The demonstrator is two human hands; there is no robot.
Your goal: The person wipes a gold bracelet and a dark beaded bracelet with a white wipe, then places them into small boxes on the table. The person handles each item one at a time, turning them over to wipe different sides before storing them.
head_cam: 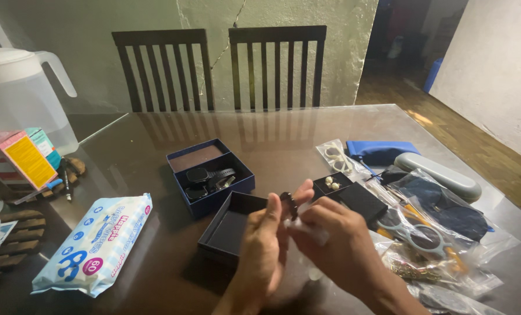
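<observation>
- Lower centre of the frame: your left hand [264,245] is pinching a small dark ring-like piece [289,203] between thumb and fingertips.
- Your right hand [336,242] is closing on a white wipe [308,230], touching that piece.

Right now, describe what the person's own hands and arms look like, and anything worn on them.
Both are bare: the left hand and right hand show no gloves, rings or watch, and the forearms carry no sleeves as far as the picture reaches.
</observation>
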